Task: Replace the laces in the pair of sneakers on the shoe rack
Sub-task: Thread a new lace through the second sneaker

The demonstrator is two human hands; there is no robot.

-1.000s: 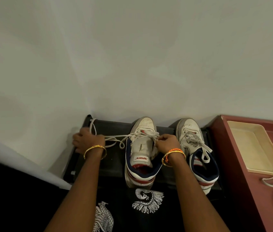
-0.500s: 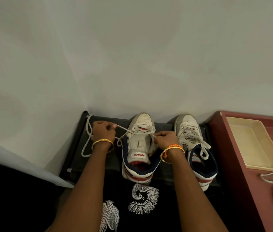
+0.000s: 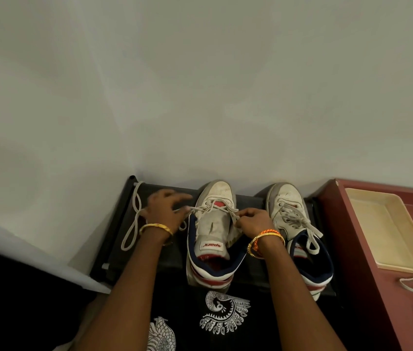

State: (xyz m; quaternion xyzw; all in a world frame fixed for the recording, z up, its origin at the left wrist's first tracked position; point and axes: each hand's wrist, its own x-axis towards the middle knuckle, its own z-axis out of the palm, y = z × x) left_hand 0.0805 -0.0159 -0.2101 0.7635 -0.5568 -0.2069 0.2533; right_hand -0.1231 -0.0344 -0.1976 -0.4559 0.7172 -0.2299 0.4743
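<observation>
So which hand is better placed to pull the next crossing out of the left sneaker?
Probably the right hand: it already pinches the lace at the left sneaker's eyelets. The left hand is blurred, fingers spread, beside the drawn-out lace end; whether it holds it is unclear.

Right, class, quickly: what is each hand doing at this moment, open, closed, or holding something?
Left hand: blurred, fingers spread by the lace; grip cannot be told.
Right hand: pinching the lace on the left sneaker.
</observation>
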